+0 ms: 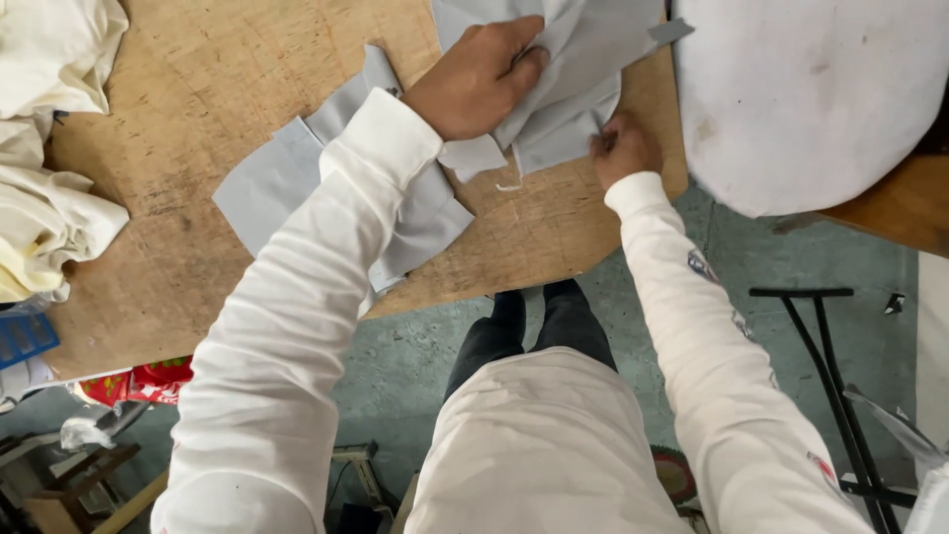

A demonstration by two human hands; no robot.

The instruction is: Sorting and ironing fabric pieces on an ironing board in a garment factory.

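Observation:
A pale grey piece of cloth (583, 59) lies folded at the far edge of a wooden table (208, 79). My left hand (479, 79) lies on top of it, fingers curled and pressing its folds down. My right hand (623, 148) pinches the near edge of the same cloth between thumb and fingers. More flat grey cloth pieces (267, 183) lie under my left sleeve, spread toward the table's front edge.
Cream cloth (49, 129) is heaped at the table's left. A large white padded board (801, 99) lies at the right. Below are a grey-green floor, a black metal stand (820, 336), a blue crate (25, 336) and a red bag (148, 381).

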